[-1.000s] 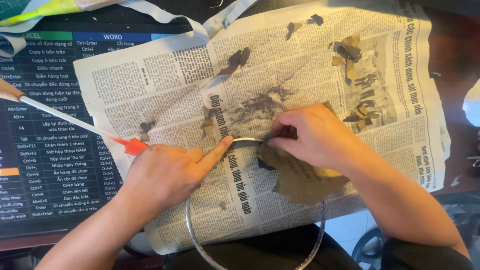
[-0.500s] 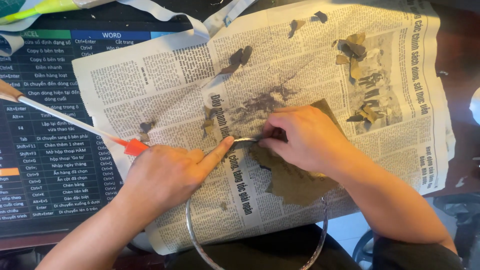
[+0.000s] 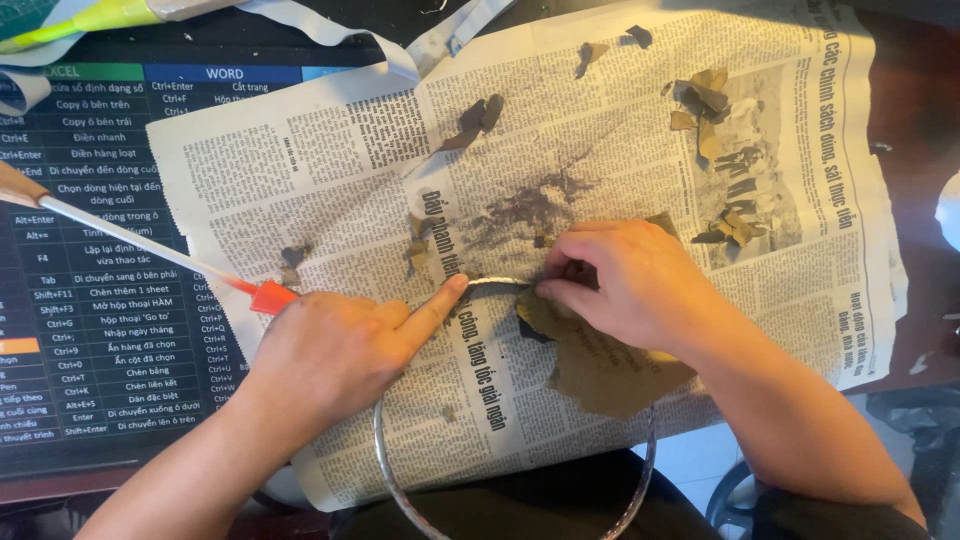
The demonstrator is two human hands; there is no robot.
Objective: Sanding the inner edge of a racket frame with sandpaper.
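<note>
We see a dark bench (image 3: 920, 90) carrying a big sheet of newspaper (image 3: 620, 130) spread across most of the view, with a dark printed mat (image 3: 90, 250) of text rows under its left edge. A thin metal ring (image 3: 385, 470) lies on the near part of the newspaper, its near arc hanging past the paper's edge. Our left hand (image 3: 340, 350) rests on the paper inside the ring's left side — mostly curled, the index finger stretched out and pressing on the far arc of the ring. Our right hand (image 3: 625, 285) sits just to the right, fingers bent and pinched down on a brown dried leaf (image 3: 600, 370) where it meets the same arc of the ring; the leaf spreads out from under the palm toward the near right. A red-tipped glue stick (image 3: 150, 245) lies slanted at the left, its tip just beside the left hand. Small brown leaf scraps (image 3: 710, 105) are scattered over the far part of the paper.
</note>
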